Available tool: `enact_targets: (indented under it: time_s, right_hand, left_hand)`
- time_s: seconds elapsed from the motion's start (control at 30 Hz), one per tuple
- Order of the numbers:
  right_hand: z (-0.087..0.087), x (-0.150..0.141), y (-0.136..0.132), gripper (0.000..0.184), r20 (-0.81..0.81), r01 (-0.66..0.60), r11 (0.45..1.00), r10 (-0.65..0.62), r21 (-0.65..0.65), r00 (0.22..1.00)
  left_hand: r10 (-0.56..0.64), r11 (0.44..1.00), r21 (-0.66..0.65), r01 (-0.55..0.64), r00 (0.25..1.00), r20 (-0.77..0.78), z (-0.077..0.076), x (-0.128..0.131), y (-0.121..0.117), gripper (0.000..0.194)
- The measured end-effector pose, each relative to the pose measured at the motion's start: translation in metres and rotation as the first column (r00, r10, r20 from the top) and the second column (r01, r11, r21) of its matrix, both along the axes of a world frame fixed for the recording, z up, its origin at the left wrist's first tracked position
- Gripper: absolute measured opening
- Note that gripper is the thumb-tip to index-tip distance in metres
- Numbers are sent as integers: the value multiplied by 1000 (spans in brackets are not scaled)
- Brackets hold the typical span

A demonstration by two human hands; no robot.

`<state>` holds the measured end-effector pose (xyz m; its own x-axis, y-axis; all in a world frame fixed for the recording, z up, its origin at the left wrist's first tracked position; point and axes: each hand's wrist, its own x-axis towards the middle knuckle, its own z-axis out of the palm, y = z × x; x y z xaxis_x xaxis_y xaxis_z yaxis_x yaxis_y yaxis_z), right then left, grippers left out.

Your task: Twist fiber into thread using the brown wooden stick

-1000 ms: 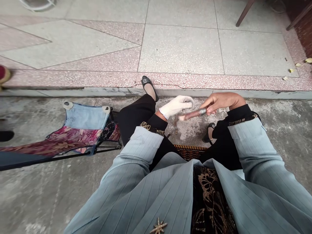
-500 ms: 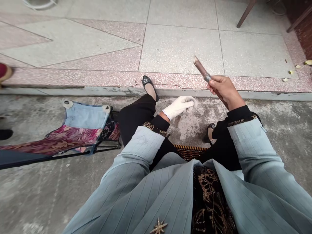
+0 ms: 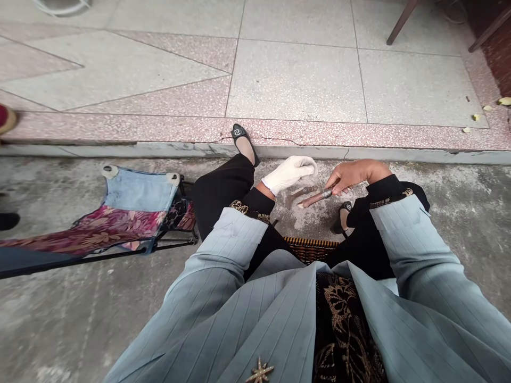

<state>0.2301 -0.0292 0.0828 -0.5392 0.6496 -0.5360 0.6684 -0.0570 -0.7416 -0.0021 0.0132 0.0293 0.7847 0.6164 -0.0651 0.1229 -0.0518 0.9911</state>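
My left hand point(image 3: 290, 173), in a white knit glove, is closed, with thumb and fingertips pinched on a thin wire. The fine strand runs from there to a brown wooden stick point(image 3: 315, 199). Grey wire point(image 3: 326, 193) is coiled tightly round the stick's end nearest my right hand. My bare right hand point(image 3: 353, 175) is closed around that wound end, and the stick's pale, bare tip points left and down toward me. Below my gloved hand lies a brown hand tool point(image 3: 306, 190) on the concrete, partly behind the stick; its kind is unclear.
A raised terrazzo step point(image 3: 179, 127) runs across in front of me, with my left shoe point(image 3: 241, 139) on its edge. To the left stands a folding chair point(image 3: 139, 199) with floral cloth. Wicker weave point(image 3: 311, 249) shows between my legs. Chair legs point(image 3: 403, 21) stand farther back.
My right hand has come down and turned over, swinging the stick from pointing up and away to pointing left and toward me. My gloved left hand has barely moved.
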Motion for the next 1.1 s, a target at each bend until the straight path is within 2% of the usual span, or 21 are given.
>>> enact_targets:
  time_s: [0.07, 0.1, 0.17, 0.2, 0.27, 0.33, 0.43, 0.5, 0.57, 0.67, 0.73, 0.8, 0.87, 0.93, 0.97, 1.03, 1.1]
  right_hand:
    - [8, 5, -1, 36, -150, -16, 999, 11, -32, 989]
    - [13, 7, -2, 36, -244, 29, 999, -34, -24, 969]
    - [19, 10, -3, 34, -424, 241, 970, -214, 10, 880]
    - [20, 9, -3, 33, -491, 372, 928, -315, 19, 812]
    - [21, 7, -2, 34, -576, 592, 806, -474, 22, 666]
    - [17, 5, 1, 35, -601, 723, 690, -563, 37, 567]
    - [8, 6, 10, 32, -547, 824, 548, -649, 145, 529]
    - [1, 8, 14, 28, -404, 817, 508, -710, 273, 577]
    - [-3, 8, 16, 27, -185, 724, 540, -732, 428, 655]
    - [-5, 4, 14, 31, 132, 465, 679, -633, 568, 763]
    - [-3, 0, 12, 32, 278, 307, 798, -497, 519, 822]
    - [-2, -3, 10, 32, 366, 190, 918, -320, 347, 874]
    - [-1, -5, 10, 33, 352, 75, 990, -112, 119, 929]
    - [1, -4, 9, 36, 229, -52, 996, 67, -69, 971]
    - [3, -3, 8, 37, 142, -107, 987, 123, -118, 982]
    - [9, 1, 5, 38, -43, -151, 979, 147, -139, 988]
    - [15, 7, 1, 39, -209, -70, 992, 47, -106, 977]
  left_hand:
    - [65, 998, -6, -65, 998, 4, 2, -1, 2, 18]
    - [102, 995, -22, -102, 995, 23, 2, -1, 3, 18]
    - [147, 987, -82, -140, 985, 89, 2, -1, 3, 20]
    - [157, 983, -113, -143, 980, 123, 1, 0, 3, 21]
    - [132, 981, -158, -108, 981, 145, -2, 0, 2, 21]
    - [66, 982, -184, -46, 993, 102, -4, 2, -2, 19]
    - [-84, 974, -209, 92, 995, 49, -2, 4, -8, 17]
    - [-169, 962, -210, 177, 984, 57, 3, 4, -11, 19]
    - [-214, 952, -209, 224, 974, 74, 9, 3, -12, 22]
    - [-195, 959, -187, 213, 975, 107, 17, -2, -10, 23]
    - [-158, 972, -156, 175, 980, 118, 20, -7, -8, 21]
    - [-109, 986, -118, 122, 988, 111, 20, -11, -4, 19]
    - [-50, 996, -70, 57, 994, 98, 20, -14, -1, 17]
    - [15, 1000, -16, -13, 997, 75, 18, -15, 3, 16]
    - [51, 999, 13, -51, 997, 58, 17, -15, 5, 16]
    - [131, 989, 69, -132, 991, 15, 15, -14, 9, 17]
    - [209, 971, 125, -205, 978, -19, 13, -13, 11, 16]
